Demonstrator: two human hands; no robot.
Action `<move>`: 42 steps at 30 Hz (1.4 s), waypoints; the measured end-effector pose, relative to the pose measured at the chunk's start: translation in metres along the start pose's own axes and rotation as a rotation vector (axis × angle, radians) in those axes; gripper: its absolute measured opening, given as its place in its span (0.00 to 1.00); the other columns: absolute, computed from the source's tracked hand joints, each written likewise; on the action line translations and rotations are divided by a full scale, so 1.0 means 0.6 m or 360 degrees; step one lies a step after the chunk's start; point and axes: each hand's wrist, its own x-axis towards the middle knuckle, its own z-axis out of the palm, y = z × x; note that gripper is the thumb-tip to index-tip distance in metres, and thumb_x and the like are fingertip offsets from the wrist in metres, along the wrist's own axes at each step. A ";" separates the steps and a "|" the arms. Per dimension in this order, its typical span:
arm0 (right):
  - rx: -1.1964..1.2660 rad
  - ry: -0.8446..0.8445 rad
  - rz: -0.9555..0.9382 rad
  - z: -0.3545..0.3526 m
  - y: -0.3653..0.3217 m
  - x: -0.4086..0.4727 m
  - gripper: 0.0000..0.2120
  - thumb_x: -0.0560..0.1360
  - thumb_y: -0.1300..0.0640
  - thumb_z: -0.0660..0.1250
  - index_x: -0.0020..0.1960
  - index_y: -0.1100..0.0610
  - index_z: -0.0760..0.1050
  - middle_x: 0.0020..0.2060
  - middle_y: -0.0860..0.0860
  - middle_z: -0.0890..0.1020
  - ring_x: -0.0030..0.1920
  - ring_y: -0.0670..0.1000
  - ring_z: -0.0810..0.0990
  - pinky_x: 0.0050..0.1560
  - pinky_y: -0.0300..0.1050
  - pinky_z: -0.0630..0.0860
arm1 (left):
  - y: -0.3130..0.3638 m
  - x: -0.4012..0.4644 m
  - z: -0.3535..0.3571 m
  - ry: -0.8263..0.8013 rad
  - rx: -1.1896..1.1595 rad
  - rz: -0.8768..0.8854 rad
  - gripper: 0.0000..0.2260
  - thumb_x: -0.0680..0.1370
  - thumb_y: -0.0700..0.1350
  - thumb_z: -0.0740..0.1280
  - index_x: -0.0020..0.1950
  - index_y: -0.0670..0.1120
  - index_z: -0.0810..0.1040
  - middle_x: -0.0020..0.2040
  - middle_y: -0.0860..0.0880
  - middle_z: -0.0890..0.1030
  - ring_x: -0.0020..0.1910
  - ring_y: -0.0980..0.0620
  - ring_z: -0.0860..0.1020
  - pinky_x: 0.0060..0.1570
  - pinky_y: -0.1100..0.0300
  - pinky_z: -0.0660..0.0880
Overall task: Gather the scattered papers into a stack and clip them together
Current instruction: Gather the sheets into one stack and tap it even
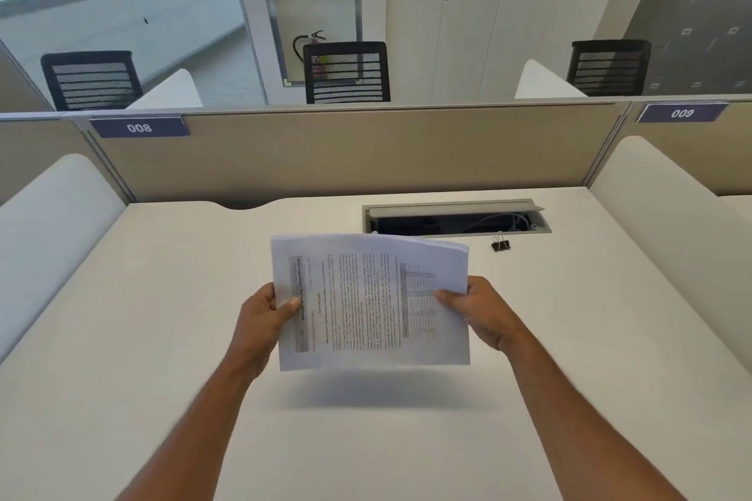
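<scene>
Both hands up off the tabletop (162, 338) w/ the paper stack (366, 297) between them. Left hand (264, 317) is closed on the stack's left edge, thumb on top of the printed page, fingers hidden underneath. Right hand (480, 309) is closed on the right edge, same grip, thumb over the top sheet near a table of figures. Stack is held in the air, tilted toward the camera, far edge bowed up a bit, shadow on the white surface right below it. Sheets look roughly squared, though a few edges fan out at the top right corner. Text runs sideways to the viewer; too blurred to read.

Binder clip (501, 244), black w/ silver handles, sits on the tabletop beyond and to the right of the stack, apart from it, just in front of the open cable hatch (455, 216). Beige partition (346, 150) behind, label "008" (139, 127) at its left.
</scene>
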 end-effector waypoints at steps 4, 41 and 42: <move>-0.0182 0.0151 -0.0129 0.011 0.001 -0.002 0.07 0.80 0.60 0.66 0.57 0.54 0.80 0.53 0.55 0.84 0.55 0.57 0.82 0.58 0.56 0.79 | -0.019 -0.023 0.030 0.0255 0.0106 0.0222 0.10 0.80 0.33 0.66 0.52 0.47 0.81 0.48 0.47 0.85 0.48 0.47 0.82 0.45 0.54 0.78; -0.0044 0.0396 0.0122 0.041 0.135 0.004 0.08 0.75 0.62 0.72 0.49 0.49 0.82 0.51 0.56 0.86 0.57 0.58 0.83 0.58 0.56 0.79 | -0.111 -0.055 0.067 0.0264 0.0383 -0.0027 0.08 0.82 0.38 0.64 0.57 0.48 0.81 0.49 0.52 0.84 0.51 0.48 0.82 0.45 0.60 0.76; -0.0062 0.0384 0.0114 0.040 0.131 0.003 0.08 0.75 0.62 0.72 0.49 0.49 0.82 0.51 0.55 0.86 0.57 0.58 0.83 0.58 0.56 0.79 | -0.111 -0.054 0.065 0.0268 0.0394 -0.0041 0.08 0.82 0.38 0.64 0.57 0.47 0.81 0.50 0.51 0.84 0.51 0.47 0.82 0.46 0.59 0.76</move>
